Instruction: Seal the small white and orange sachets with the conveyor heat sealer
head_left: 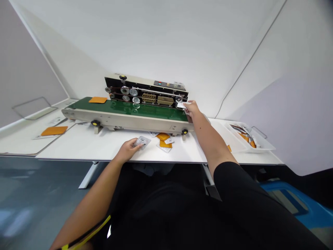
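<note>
A band sealer machine (pixel 145 92) with a green conveyor belt (pixel 130 108) stands on the white table (pixel 104 147). My right hand (pixel 191 108) reaches to the belt's right end and pinches a small white packet (pixel 181 105) at the sealer's intake. At the table's near edge my left hand (pixel 128 149) holds a clear packet with a white label (pixel 142 141). One orange packet (pixel 97 100) rides at the belt's left end. Several orange and clear packets (pixel 164 140) lie on the table under the machine.
A white tray (pixel 262 145) at the right holds more packets. An orange packet (pixel 54 130) lies on the adjoining table at the left, near a wire frame (pixel 33 107). A blue bin (pixel 296 205) sits on the floor at lower right.
</note>
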`<control>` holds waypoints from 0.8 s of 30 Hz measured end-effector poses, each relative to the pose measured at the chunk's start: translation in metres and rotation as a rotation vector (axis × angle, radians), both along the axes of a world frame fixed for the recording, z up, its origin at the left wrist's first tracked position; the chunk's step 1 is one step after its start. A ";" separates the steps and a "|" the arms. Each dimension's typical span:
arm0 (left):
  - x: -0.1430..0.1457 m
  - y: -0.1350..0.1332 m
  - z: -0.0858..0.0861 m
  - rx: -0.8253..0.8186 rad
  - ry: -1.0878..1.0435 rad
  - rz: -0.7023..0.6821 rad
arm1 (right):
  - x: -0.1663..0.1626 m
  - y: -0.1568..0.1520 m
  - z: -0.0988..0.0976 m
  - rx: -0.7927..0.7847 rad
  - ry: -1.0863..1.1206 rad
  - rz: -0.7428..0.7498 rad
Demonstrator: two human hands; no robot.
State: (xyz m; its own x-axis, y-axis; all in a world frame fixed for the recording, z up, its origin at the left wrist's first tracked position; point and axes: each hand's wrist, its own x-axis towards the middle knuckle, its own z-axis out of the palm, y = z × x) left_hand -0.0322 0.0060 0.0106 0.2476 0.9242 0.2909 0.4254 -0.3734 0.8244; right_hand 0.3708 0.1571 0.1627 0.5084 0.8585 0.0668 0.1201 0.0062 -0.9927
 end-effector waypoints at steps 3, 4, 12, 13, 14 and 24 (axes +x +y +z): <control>0.000 0.000 0.000 -0.017 -0.002 -0.014 | -0.004 0.003 0.001 -0.022 -0.038 0.044; 0.001 0.000 0.000 -0.019 0.001 -0.016 | -0.003 0.002 0.002 -0.025 -0.069 0.040; 0.001 -0.002 0.000 -0.120 -0.061 -0.038 | -0.037 -0.069 -0.005 0.431 -0.544 -0.165; 0.001 -0.002 -0.001 -0.140 -0.064 -0.043 | -0.052 -0.086 -0.015 0.457 -0.549 -0.081; 0.001 -0.002 -0.002 -0.148 -0.068 -0.050 | -0.067 -0.102 -0.027 0.453 -0.547 0.040; 0.008 -0.001 -0.002 -0.004 0.042 -0.193 | -0.169 -0.150 -0.129 0.109 -0.298 0.799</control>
State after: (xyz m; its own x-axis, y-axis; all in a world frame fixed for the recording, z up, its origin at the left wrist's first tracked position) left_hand -0.0243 0.0051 0.0089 0.4319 0.8597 0.2727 0.3808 -0.4480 0.8089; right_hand 0.2014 0.0071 0.0337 -0.2977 0.9325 0.2045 0.2943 0.2934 -0.9096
